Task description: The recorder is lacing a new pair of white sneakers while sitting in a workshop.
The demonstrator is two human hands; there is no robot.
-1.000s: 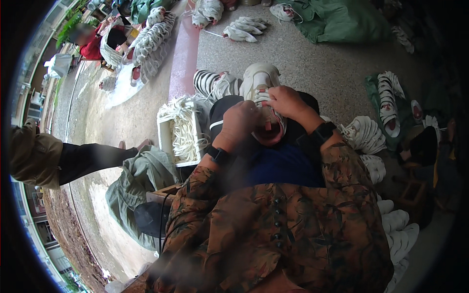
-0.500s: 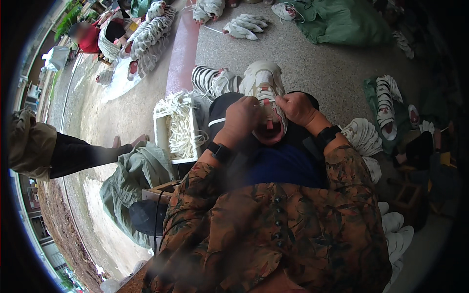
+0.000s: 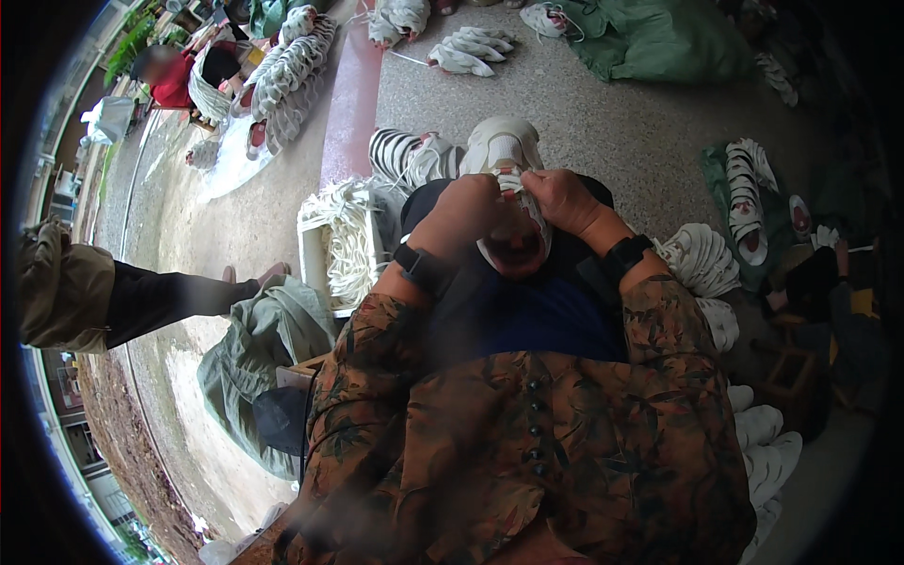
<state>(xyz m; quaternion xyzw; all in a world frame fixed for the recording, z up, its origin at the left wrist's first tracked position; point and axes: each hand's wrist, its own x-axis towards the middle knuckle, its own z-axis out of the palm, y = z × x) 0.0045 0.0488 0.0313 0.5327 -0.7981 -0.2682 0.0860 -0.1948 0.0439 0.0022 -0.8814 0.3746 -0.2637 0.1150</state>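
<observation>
A white sneaker [image 3: 507, 151] with a red lining rests on my lap, toe pointing away from me. My left hand [image 3: 463, 215] grips its left side near the tongue. My right hand [image 3: 563, 196] pinches the white lace at the top of the shoe. Both wrists wear black bands. A white tray of loose laces [image 3: 347, 247] stands just left of my left hand.
Piles of white sneakers [image 3: 702, 259] lie to my right and along the far side of the concrete floor. A green sack [image 3: 659, 40] sits at the back. Another person's dark-sleeved arm [image 3: 151, 299] reaches in from the left. A green cloth bundle [image 3: 259, 363] lies by my left knee.
Both hands have shifted slightly on the sneaker, with the right hand now pinching the lace nearer the shoe's middle. The other person's arm has moved a little.
</observation>
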